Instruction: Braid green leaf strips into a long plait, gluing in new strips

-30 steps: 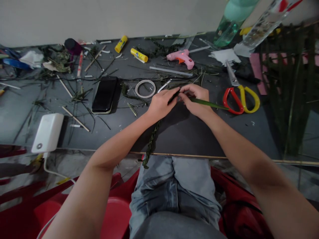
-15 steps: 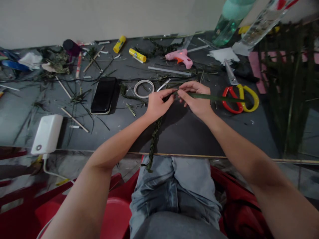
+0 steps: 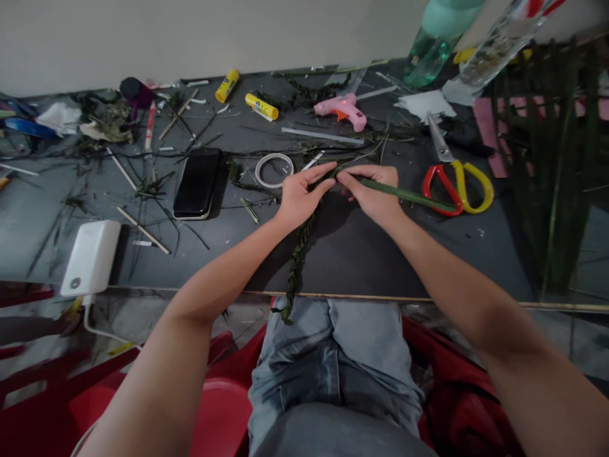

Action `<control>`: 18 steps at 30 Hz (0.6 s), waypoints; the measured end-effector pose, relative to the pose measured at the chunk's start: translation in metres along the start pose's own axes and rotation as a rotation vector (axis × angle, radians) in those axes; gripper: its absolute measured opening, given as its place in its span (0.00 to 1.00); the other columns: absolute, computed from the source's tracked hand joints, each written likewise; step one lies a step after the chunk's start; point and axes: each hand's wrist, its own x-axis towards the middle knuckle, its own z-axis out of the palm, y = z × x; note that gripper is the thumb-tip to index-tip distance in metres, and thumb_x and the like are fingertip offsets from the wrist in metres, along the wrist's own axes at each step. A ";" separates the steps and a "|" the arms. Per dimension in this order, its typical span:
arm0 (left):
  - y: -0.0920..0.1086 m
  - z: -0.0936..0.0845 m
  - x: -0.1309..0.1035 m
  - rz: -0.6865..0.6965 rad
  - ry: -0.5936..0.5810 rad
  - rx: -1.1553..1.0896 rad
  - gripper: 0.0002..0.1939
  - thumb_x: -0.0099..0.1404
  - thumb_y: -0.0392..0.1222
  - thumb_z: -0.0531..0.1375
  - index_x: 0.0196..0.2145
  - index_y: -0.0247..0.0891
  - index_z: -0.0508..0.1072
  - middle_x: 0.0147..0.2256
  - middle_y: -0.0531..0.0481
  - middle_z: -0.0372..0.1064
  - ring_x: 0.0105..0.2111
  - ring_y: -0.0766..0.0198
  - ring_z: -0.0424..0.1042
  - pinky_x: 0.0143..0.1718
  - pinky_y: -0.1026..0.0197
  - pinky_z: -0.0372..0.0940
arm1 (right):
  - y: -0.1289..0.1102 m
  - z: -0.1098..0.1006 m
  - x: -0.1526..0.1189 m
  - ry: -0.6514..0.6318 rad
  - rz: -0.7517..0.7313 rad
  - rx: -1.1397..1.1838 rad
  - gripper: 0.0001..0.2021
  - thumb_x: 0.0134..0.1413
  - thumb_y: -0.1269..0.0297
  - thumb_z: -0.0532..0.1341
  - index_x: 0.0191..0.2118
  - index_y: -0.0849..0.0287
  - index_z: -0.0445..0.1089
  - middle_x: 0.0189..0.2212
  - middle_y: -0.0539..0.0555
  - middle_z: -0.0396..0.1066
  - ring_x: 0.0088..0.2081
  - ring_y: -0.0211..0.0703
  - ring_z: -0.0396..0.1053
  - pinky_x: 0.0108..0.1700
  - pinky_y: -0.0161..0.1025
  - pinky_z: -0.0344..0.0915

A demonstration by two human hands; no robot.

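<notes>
Braiding apparently in progress: left hand (image 3: 301, 198) pinches the leaf braid (image 3: 297, 254), right hand (image 3: 378, 192) the leaf strip (image 3: 410, 195); next fold likely needs steady tension.

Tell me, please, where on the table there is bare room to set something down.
Mostly bare: the table between the braid and the right forearm, and the patch this side of the scissors, left of the leaves. Crowded: the back, around the glue gun.

No lettering legible on tabletop (image 3: 366, 260)
Printed labels (image 3: 262, 108) on two yellow tubes (image 3: 227, 86) (image 3: 254, 101), 11 o'clock, blur beyond reading.
</notes>
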 end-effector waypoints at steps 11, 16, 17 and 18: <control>-0.005 0.007 -0.001 -0.105 0.033 -0.263 0.20 0.64 0.53 0.67 0.50 0.41 0.80 0.52 0.45 0.80 0.54 0.56 0.79 0.58 0.54 0.74 | -0.001 0.005 -0.003 0.032 -0.026 0.045 0.15 0.48 0.48 0.73 0.32 0.55 0.82 0.25 0.50 0.77 0.21 0.36 0.69 0.20 0.35 0.67; 0.002 0.003 0.000 -0.216 0.031 -0.544 0.24 0.53 0.54 0.75 0.46 0.44 0.82 0.48 0.49 0.81 0.53 0.52 0.79 0.59 0.52 0.73 | 0.006 0.009 0.000 -0.015 -0.038 0.202 0.19 0.45 0.43 0.74 0.32 0.55 0.82 0.21 0.49 0.73 0.18 0.34 0.63 0.16 0.34 0.61; 0.004 0.003 0.001 -0.225 0.016 -0.574 0.25 0.52 0.54 0.75 0.46 0.44 0.82 0.49 0.49 0.81 0.54 0.51 0.79 0.60 0.51 0.73 | 0.008 0.009 0.000 -0.015 -0.052 0.219 0.19 0.45 0.43 0.74 0.32 0.56 0.81 0.22 0.49 0.73 0.17 0.33 0.62 0.16 0.34 0.60; 0.005 0.002 0.001 -0.230 0.002 -0.592 0.25 0.52 0.54 0.76 0.47 0.45 0.82 0.49 0.49 0.81 0.54 0.51 0.78 0.60 0.51 0.72 | 0.009 0.009 0.001 -0.010 -0.067 0.225 0.19 0.46 0.43 0.74 0.32 0.56 0.81 0.22 0.49 0.73 0.18 0.33 0.62 0.17 0.34 0.60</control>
